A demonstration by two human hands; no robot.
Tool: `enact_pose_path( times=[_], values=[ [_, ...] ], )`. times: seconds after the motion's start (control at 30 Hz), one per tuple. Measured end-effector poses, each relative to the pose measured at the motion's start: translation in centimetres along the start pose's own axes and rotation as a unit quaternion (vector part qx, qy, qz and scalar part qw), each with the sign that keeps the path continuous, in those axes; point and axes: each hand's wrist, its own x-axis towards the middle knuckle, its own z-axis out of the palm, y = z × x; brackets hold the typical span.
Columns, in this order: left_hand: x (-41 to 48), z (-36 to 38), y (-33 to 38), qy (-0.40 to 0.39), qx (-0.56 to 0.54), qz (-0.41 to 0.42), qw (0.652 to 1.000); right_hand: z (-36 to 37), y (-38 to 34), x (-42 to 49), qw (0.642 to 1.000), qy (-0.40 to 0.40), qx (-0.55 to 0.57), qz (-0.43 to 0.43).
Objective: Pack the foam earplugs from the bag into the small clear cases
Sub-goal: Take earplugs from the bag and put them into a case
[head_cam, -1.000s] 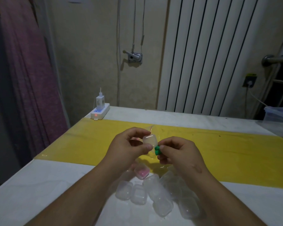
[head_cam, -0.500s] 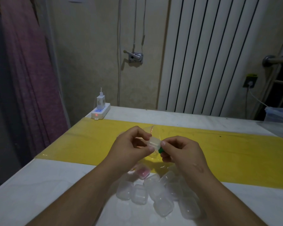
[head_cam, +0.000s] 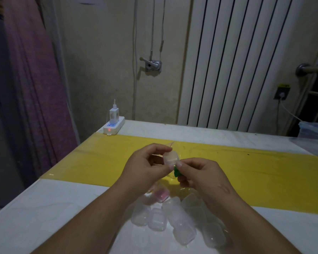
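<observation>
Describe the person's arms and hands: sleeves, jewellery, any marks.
The left forearm and right forearm are bare to the frame edge: no sleeve, watch or bracelet shows. The left hand and right hand wear no gloves or visible rings. The right hand has a short curved mark on its back.

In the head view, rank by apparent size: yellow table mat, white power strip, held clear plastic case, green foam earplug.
Yellow table mat
White power strip and held clear plastic case: alike, strip farther, unranked
Green foam earplug, partly hidden
</observation>
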Motion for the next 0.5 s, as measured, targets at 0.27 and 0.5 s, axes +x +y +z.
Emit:
enact_pose_path(
  times=[0.27,0.5],
  values=[
    [-0.2,0.4,-0.2,0.011,0.081,0.036,0.996,0.1,-0.2,-0.2,0.998,0.023,-0.059,-0.02],
    [0.0,0.4,-0.8,-0.002,0.11,0.047,0.993,0.3,-0.6,-0.2,0.998,0.031,-0.05,-0.018]
  ],
)
